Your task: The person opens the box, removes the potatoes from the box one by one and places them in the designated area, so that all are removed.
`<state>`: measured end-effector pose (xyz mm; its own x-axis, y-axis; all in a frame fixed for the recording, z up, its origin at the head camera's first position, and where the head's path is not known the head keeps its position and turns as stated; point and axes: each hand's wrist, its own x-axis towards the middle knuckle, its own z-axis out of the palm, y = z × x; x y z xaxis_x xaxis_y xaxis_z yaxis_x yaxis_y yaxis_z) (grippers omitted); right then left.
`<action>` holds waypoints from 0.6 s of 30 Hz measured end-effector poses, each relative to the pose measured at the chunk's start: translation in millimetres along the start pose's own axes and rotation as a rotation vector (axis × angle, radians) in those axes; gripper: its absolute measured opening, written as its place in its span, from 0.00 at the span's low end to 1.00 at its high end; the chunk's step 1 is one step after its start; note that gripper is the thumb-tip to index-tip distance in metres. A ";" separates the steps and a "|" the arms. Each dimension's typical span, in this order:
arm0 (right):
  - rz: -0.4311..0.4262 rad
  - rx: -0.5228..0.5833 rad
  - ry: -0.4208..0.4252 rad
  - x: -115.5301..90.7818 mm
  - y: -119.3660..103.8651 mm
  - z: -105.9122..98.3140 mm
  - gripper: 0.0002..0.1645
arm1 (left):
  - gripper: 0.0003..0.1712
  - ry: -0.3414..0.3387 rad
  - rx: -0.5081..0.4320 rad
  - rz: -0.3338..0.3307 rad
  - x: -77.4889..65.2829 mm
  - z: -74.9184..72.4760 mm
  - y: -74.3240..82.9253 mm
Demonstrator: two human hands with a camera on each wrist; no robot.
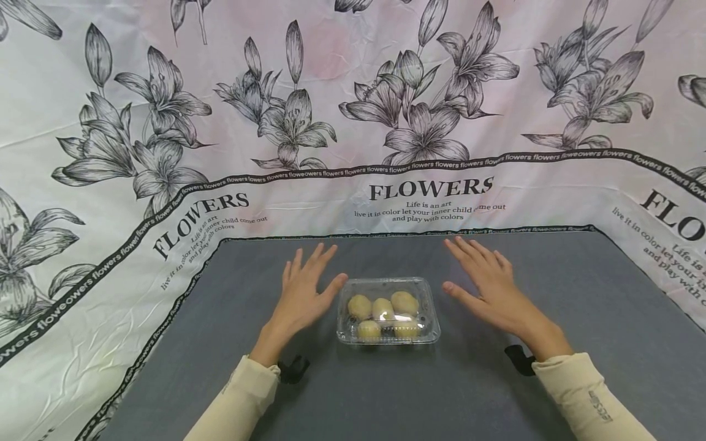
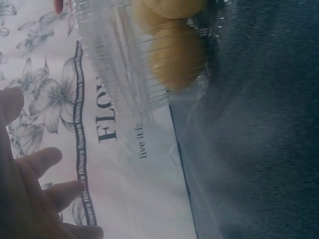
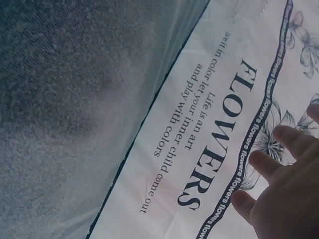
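A clear plastic clamshell box (image 1: 343, 339) sits on the grey table between my two hands. Inside it lie several pale yellow, rounded, potato-like pieces (image 1: 360, 307), seen through the plastic. My left hand (image 1: 302, 297) is held just left of the box, fingers spread, its thumb near the box's upper left corner. On the other side my right hand (image 1: 491, 297) is spread too, a small gap from the box. Neither hand holds anything. The left wrist view catches one yellow piece (image 2: 178, 56) behind ridged plastic, with the left fingers (image 2: 42, 162) away from it.
A grey tabletop (image 1: 397, 398) lies under the box. White cloth (image 1: 309, 205) printed with flowers and lettering rises behind the table and along both sides. A black strap (image 1: 294, 369) shows at the left wrist, another strap (image 1: 520, 360) at the right.
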<state>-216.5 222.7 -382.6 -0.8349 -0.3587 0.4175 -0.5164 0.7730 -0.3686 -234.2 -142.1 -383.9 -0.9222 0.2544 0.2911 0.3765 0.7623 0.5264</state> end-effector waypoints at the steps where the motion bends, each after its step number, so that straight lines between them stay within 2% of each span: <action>1: -0.002 0.000 -0.006 -0.7 -0.4 0.8 0.46 | 0.40 -0.005 -0.001 0.000 -0.9 0.4 -0.7; 5: 0.004 -0.003 -0.036 -3.2 -1.3 4.8 0.46 | 0.42 -0.028 -0.006 -0.008 -3.8 1.3 -2.3; 9: 0.006 -0.007 -0.060 -4.3 -3.6 8.1 0.46 | 0.45 -0.079 -0.014 -0.016 -6.6 2.0 -4.1; 12: 0.000 -0.006 -0.082 -5.1 -6.1 10.5 0.46 | 0.46 -0.136 -0.018 -0.002 -8.4 3.0 -6.3; 18: -0.009 0.045 -0.149 -10.0 -9.6 16.7 0.49 | 0.49 -0.286 -0.046 0.076 -12.5 7.0 -14.8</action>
<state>-206.4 210.1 -397.2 -0.8473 -0.4423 0.2941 -0.5295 0.7462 -0.4034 -228.9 -152.4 -401.0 -0.8761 0.4722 0.0973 0.4428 0.7084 0.5496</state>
